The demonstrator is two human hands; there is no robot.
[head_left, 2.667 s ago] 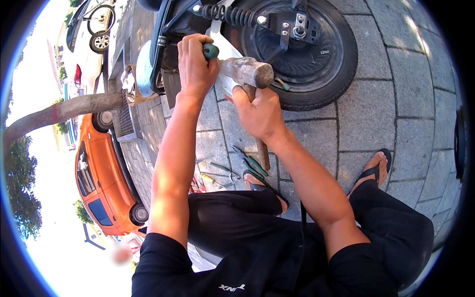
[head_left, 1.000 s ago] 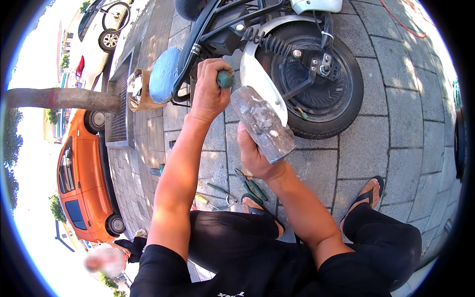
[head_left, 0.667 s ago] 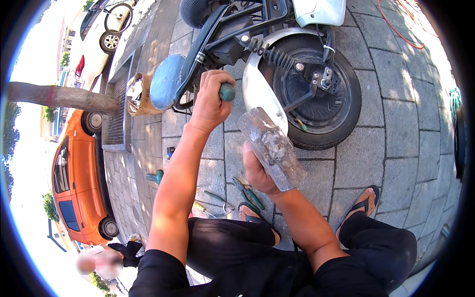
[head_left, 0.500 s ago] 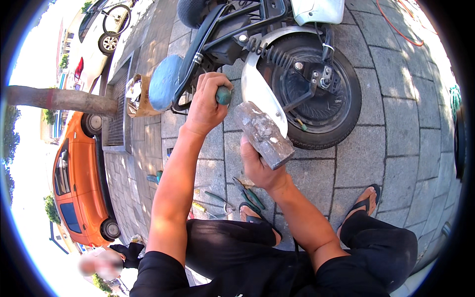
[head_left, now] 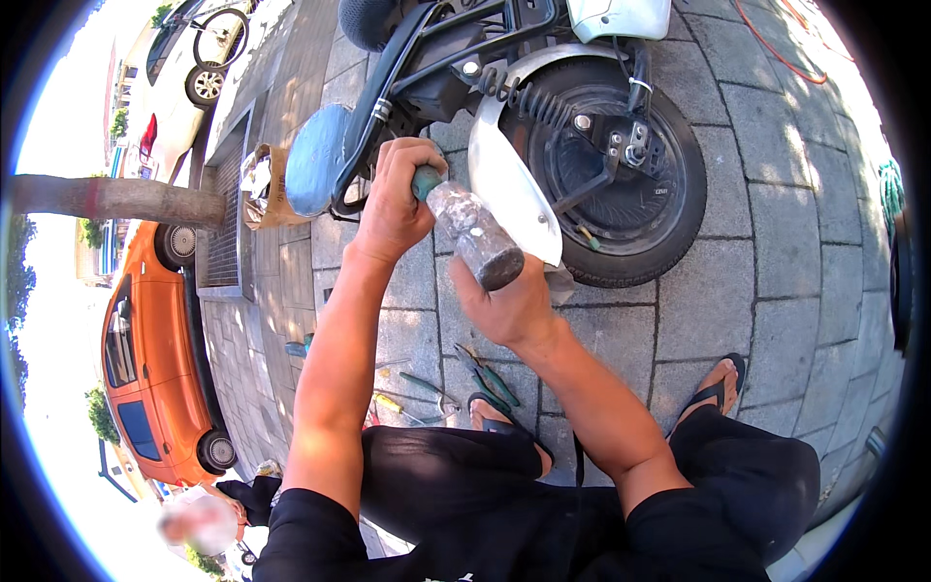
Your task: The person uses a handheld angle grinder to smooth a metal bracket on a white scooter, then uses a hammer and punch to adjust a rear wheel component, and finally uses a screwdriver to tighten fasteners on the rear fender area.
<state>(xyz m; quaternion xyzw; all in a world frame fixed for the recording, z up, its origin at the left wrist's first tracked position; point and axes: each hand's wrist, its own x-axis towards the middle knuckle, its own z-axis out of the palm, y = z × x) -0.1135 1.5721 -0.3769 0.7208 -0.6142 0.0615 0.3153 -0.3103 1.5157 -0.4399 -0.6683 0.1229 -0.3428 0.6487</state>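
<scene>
My left hand (head_left: 393, 199) is wrapped round a tool with a green rounded handle end (head_left: 425, 182). The rest of that tool is hidden by the hand. In my right hand (head_left: 509, 303) is a worn grey mallet (head_left: 477, 235), gripped close below its head, so its handle does not show. One end of the mallet head lies right against the green handle end in this view; whether they touch I cannot tell. Just beyond both hands are the white fender (head_left: 509, 179) and black rear wheel (head_left: 606, 165) of a two-wheeled vehicle lying on its side.
Pliers (head_left: 485, 376) and a yellow-handled screwdriver (head_left: 396, 404) lie on the paving (head_left: 713, 301) by my foot. A blue rounded part (head_left: 318, 160) and a paper bag of scraps (head_left: 270, 184) are at the left. Farther left stand a tree trunk (head_left: 116, 200) and an orange car (head_left: 155, 359).
The mallet has turned and moved left, up to the green handle end. My left hand has shifted slightly left and up, still gripping its tool.
</scene>
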